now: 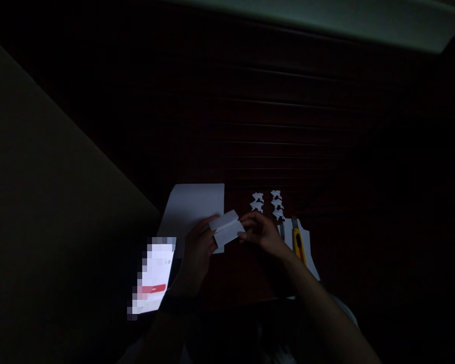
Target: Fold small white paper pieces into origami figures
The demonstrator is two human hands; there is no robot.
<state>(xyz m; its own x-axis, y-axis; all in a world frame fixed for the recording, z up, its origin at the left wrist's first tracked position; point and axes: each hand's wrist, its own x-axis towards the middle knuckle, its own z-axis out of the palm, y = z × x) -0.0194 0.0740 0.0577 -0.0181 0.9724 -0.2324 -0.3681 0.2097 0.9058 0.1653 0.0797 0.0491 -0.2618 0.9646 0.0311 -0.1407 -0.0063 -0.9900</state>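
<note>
A small folded piece of white paper (227,230) is held up between both hands, with a fold line running across its middle. My left hand (200,245) grips its left edge, fingers partly behind it. At the right edge, my right hand (261,231) pinches the paper between thumb and fingertips. Beneath and behind the left hand lies a larger white sheet (197,202). Several small folded paper figures (276,202) stand in two columns just beyond my right hand.
A yellow utility knife (298,245) rests on white paper (309,250) at the right. On the left glows a lit screen (155,278), partly pixelated. Dark wooden slats (258,121) rise behind the table, and a pale wall (41,177) slants along the left. The room is very dim.
</note>
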